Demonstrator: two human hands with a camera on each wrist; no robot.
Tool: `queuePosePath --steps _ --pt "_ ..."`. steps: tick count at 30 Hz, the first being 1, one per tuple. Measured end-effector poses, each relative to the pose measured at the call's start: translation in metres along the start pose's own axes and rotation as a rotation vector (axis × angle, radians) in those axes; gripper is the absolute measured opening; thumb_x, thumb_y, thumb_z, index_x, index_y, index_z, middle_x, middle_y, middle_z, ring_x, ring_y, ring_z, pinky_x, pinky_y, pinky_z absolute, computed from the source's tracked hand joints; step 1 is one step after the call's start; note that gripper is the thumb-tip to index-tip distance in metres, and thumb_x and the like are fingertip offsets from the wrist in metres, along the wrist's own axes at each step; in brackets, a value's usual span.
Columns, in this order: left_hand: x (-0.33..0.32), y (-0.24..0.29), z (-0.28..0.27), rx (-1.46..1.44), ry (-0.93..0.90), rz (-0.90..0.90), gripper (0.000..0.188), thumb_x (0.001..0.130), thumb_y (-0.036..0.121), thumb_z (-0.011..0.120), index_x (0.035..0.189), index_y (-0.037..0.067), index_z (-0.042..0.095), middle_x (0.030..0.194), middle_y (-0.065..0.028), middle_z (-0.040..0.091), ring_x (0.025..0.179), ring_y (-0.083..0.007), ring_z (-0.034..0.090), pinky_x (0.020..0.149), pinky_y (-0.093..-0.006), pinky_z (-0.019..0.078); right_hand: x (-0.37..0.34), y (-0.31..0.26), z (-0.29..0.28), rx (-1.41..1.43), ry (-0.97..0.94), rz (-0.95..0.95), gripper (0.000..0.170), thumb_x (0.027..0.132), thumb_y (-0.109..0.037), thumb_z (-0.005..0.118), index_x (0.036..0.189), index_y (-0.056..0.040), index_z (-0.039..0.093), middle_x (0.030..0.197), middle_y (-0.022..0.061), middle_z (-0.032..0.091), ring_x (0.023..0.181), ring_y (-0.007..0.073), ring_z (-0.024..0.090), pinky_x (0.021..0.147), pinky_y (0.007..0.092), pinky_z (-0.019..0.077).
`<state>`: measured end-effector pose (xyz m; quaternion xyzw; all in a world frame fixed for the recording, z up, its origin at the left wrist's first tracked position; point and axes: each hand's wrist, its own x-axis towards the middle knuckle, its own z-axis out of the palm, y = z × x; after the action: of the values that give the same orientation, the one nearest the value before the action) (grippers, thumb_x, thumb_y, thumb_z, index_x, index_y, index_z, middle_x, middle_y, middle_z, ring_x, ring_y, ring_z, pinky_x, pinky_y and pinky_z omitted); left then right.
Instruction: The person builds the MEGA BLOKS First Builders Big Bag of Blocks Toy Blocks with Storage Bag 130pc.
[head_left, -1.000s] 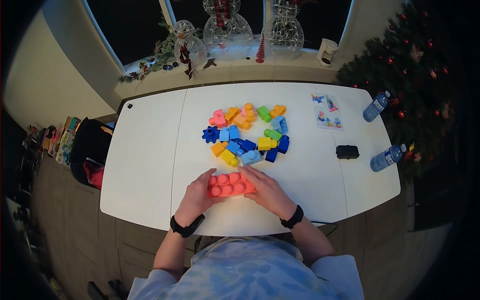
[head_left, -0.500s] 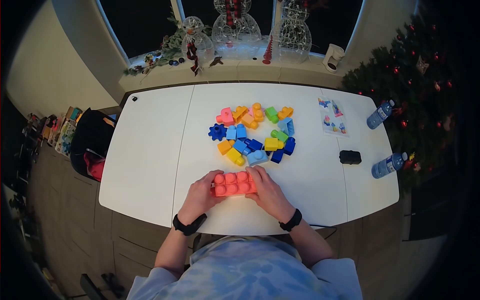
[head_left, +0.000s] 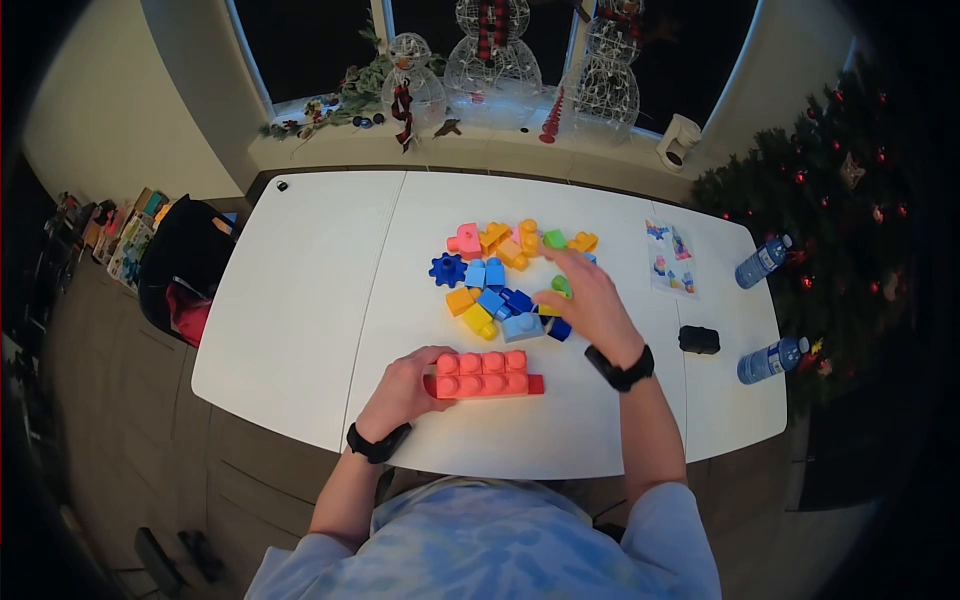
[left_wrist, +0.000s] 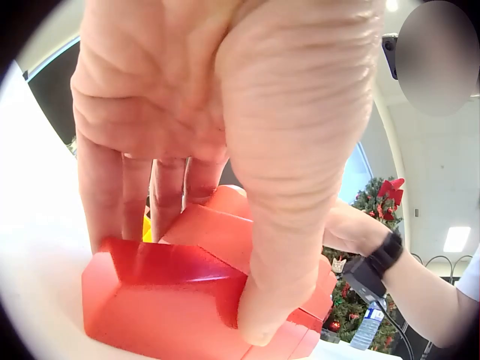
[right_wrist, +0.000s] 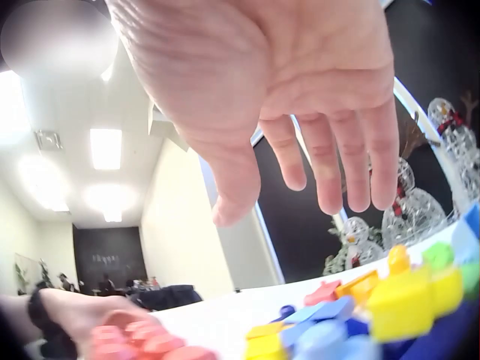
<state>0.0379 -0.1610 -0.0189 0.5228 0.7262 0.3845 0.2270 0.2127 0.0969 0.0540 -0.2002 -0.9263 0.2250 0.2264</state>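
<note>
A coral building block (head_left: pixel 482 380) with two rows of round studs sits near the front of the white table, a redder part (head_left: pixel 536 384) showing from under its right end. My left hand (head_left: pixel 395 395) grips its left end, the thumb on the near side and fingers on the far side in the left wrist view. Over the right part of a pile of loose blocks, my right hand (head_left: pixel 600 310) hovers with fingers extended and nothing held. Below it in the right wrist view are a yellow block (right_wrist: pixel 401 306) and a light blue block (right_wrist: pixel 322 341).
The pile includes a dark blue gear-shaped piece (head_left: pixel 447 269), a pink block (head_left: pixel 465 240) and several orange and blue blocks. To the right lie a picture sheet (head_left: pixel 672 260), a black case (head_left: pixel 699 340) and two water bottles (head_left: pixel 763 262). The table's edge (head_left: pixel 270 425) curves along the front.
My right hand has let go of the coral block and moved forward and right over the pile. My left hand keeps its grip on the block's left end.
</note>
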Motion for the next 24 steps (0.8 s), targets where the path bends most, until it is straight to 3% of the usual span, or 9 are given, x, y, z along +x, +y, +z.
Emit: queuePosePath --steps 3,8,13,15,19,20,24 --pt "0.001 -0.004 0.001 0.004 -0.005 0.008 0.063 0.067 0.008 0.092 0.124 0.002 0.066 0.117 -0.0149 0.073 0.104 -0.0308 0.074 0.093 -0.0379 0.0603 0.062 0.029 0.005 -0.115 -0.131 0.017 0.064 0.077 -0.010 0.084 0.136 -0.0043 0.058 0.131 0.0176 0.065 0.122 0.0364 0.061 0.102 0.0433 0.0519" --pt "-0.002 -0.002 0.000 0.022 0.012 -0.007 0.065 0.065 0.012 0.092 0.124 0.006 0.067 0.118 -0.0124 0.073 0.105 -0.0331 0.072 0.094 -0.0389 0.0584 0.115 0.096 0.064 -0.290 -0.247 -0.099 0.067 0.072 -0.007 0.085 0.134 -0.0055 0.060 0.131 0.0156 0.065 0.123 0.0350 0.061 0.106 0.0423 0.0512" --pt "-0.003 -0.002 0.000 0.023 0.007 0.009 0.063 0.063 0.011 0.090 0.122 0.007 0.067 0.116 -0.0123 0.072 0.103 -0.0344 0.070 0.092 -0.0391 0.0572 0.130 0.100 0.083 -0.336 -0.385 -0.001 0.072 0.067 -0.007 0.090 0.133 -0.0062 0.061 0.129 0.0160 0.065 0.125 0.0347 0.061 0.108 0.0421 0.0504" --pt "-0.003 -0.003 0.000 0.007 0.020 0.013 0.063 0.064 0.011 0.090 0.122 0.008 0.067 0.115 -0.0124 0.072 0.102 -0.0344 0.070 0.091 -0.0392 0.0573 0.126 0.101 0.083 -0.309 -0.358 0.035 0.074 0.067 -0.008 0.090 0.134 -0.0065 0.058 0.127 0.0165 0.065 0.124 0.0352 0.061 0.107 0.0427 0.0507" --pt "-0.004 -0.007 0.001 0.000 0.027 0.018 0.063 0.064 0.010 0.089 0.122 0.008 0.067 0.115 -0.0121 0.072 0.102 -0.0345 0.070 0.090 -0.0406 0.0574 0.104 0.045 0.045 -0.197 -0.243 0.026 0.069 0.070 -0.009 0.087 0.131 -0.0061 0.055 0.123 0.0175 0.064 0.117 0.0369 0.062 0.101 0.0437 0.0523" --pt "-0.004 -0.007 0.002 0.012 0.021 0.019 0.064 0.063 0.010 0.088 0.123 0.009 0.066 0.115 -0.0120 0.071 0.103 -0.0351 0.069 0.090 -0.0420 0.0572 0.095 0.030 0.036 -0.206 -0.254 0.021 0.069 0.070 -0.009 0.087 0.131 -0.0061 0.055 0.123 0.0175 0.064 0.117 0.0369 0.062 0.101 0.0437 0.0523" --pt "-0.005 -0.010 0.003 0.005 0.034 0.023 0.064 0.063 0.010 0.087 0.123 0.009 0.066 0.115 -0.0119 0.072 0.102 -0.0351 0.069 0.089 -0.0420 0.0575 0.040 -0.042 0.018 0.210 -0.414 0.023 0.075 0.068 -0.012 0.085 0.135 -0.0062 0.051 0.122 0.0182 0.061 0.114 0.0387 0.062 0.097 0.0430 0.0524"
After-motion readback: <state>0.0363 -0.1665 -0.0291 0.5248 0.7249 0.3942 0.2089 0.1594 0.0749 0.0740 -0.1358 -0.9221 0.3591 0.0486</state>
